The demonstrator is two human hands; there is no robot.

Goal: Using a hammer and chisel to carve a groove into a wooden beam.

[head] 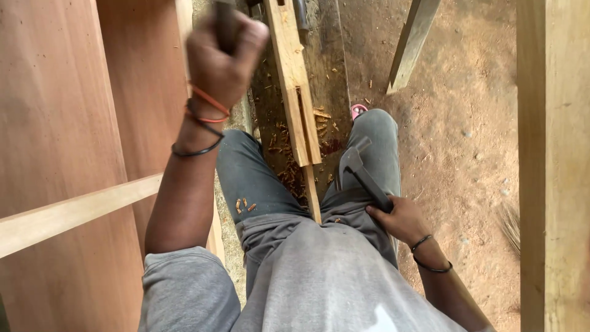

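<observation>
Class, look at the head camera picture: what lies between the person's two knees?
In the head view, a pale wooden piece with a cut slot lies between the knees, over a darker plank scattered with wood chips.

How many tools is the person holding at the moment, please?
2. A hammer in the right hand, resting on the right thigh, and a dark-handled tool in the raised left hand; its working end is out of view.

Pretty clearly a rough carpentry workshop, open-air or shed style. Bare packed dirt floor (467,123), big reddish plywood sheets (61,123) leaning on the left, pale sawn timber posts (553,154) on the right, and a notched wooden rail (295,80) with chips and shavings (286,154) scattered around it. Hammer (362,172) is out too.
</observation>
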